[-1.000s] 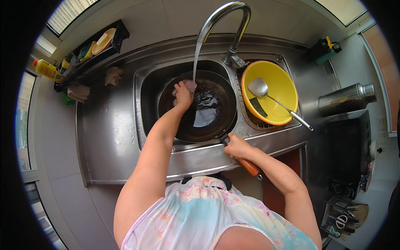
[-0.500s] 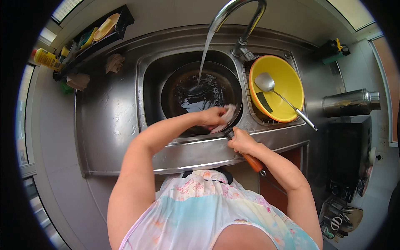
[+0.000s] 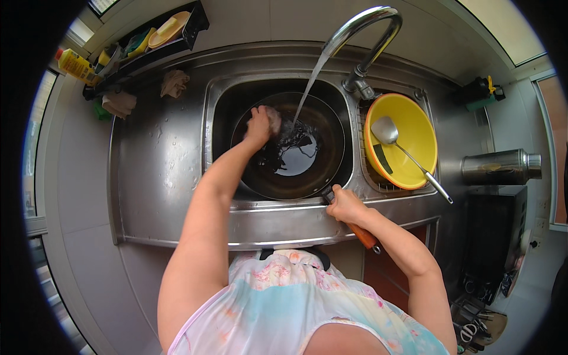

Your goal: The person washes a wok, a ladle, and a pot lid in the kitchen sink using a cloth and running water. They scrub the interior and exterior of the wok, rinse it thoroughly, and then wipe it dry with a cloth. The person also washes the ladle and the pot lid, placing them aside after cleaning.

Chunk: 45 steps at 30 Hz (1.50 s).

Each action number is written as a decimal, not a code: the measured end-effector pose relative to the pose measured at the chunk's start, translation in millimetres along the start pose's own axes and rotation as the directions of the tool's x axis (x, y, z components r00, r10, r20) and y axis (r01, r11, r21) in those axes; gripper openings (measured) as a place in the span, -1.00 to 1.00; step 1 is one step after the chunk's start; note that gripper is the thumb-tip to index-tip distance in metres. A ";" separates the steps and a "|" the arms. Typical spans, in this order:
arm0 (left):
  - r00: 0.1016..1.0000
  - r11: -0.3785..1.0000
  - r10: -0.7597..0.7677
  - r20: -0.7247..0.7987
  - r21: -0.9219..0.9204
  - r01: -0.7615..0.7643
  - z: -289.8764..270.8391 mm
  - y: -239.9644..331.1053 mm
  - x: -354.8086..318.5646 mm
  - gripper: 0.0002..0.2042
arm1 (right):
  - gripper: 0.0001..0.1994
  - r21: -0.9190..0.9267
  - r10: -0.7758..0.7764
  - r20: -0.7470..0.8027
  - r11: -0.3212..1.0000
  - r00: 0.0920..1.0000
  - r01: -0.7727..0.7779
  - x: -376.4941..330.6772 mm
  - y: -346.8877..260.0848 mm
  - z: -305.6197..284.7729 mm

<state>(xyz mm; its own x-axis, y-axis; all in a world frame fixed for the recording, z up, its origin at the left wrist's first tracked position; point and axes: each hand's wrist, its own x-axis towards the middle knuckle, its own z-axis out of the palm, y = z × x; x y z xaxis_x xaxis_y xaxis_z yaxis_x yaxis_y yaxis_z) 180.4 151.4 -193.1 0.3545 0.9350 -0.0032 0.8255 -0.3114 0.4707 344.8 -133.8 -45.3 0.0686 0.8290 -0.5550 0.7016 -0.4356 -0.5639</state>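
Ctr. of frame: dark pan [image 3: 319, 168] sits in L sink basin [image 3: 222, 112], water pooled inside. L hand [image 3: 258, 125] is at pan's upper-L inner wall w/ a pale rag [image 3: 273, 120], a bit blurred. R hand [image 3: 348, 207], lower ctr., grips the wood-and-black handle [image 3: 363, 235]. Chrome tap [image 3: 370, 18], upper ctr., runs a stream [image 3: 310, 83] into pan. R of ctr.: yellow bowl [image 3: 417, 118] on wire rack [image 3: 378, 183], metal spatula [image 3: 386, 131] in it, its grip over bowl's lower-R rim. Steel flask [image 3: 497, 167] lies far R; crumpled cloth [image 3: 173, 83] upper L on worktop [image 3: 160, 201].
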 end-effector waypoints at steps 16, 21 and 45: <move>0.638 0.784 0.585 0.500 -0.550 -0.288 -16.5 41.1 -127.9 -0.58 | -0.72 -0.260 -0.061 -0.051 0.965 0.997 0.046 6.8 -20.1 -3.7; 0.536 0.785 0.537 0.651 -0.154 -0.600 -61.8 -43.1 -118.2 -0.59 | -0.70 -0.224 0.038 0.049 0.974 0.998 -0.026 -7.5 -43.8 -37.0; 0.930 0.419 0.028 0.367 -0.849 0.323 -121.0 -83.4 -91.1 -0.68 | -0.73 -0.904 0.119 -0.079 0.410 0.990 -0.121 9.2 -153.9 -78.9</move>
<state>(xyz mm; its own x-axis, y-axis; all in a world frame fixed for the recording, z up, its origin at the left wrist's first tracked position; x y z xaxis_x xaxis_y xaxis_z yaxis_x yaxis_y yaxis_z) 26.2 112.7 -125.3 0.5141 0.7982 -0.3139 0.0876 0.3152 0.9450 293.4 -31.5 84.6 0.2070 0.7964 -0.5682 0.9205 0.0382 0.3888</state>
